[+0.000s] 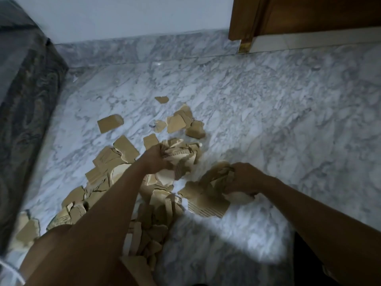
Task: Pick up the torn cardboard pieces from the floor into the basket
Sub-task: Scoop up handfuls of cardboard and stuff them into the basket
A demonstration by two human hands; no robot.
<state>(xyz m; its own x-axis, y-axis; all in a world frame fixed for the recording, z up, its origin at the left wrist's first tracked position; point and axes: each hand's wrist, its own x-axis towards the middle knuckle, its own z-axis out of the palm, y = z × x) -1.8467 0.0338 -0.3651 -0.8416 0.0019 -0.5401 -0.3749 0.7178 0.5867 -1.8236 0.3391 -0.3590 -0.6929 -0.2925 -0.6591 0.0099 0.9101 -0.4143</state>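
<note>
Marble floor (pixel 288 120) is bounded by a pale wall (pixel 123 17) at its far edge. Patterned fabric-covered furniture (pixel 24 100) is seen along the floor's left edge, a wooden door (pixel 309 15) at the far-right corner.

Torn cardboard pieces (pixel 156 203) are spread in a band from the near-left edge toward mid-floor, many overlapping.

Left hand (pixel 157 159) is seen mid-floor, fingers clenched round a crumpled bunch (pixel 181 155) of pieces. Right hand (pixel 244 178) is just beside it to the right, fingers curled round a second bunch (pixel 208 195); whether that bunch is lifted off the floor cannot be told.

A lone rectangular piece (pixel 110 123) lies left of the band; a small scrap (pixel 161 99) lies farthest out, apart from the rest.
</note>
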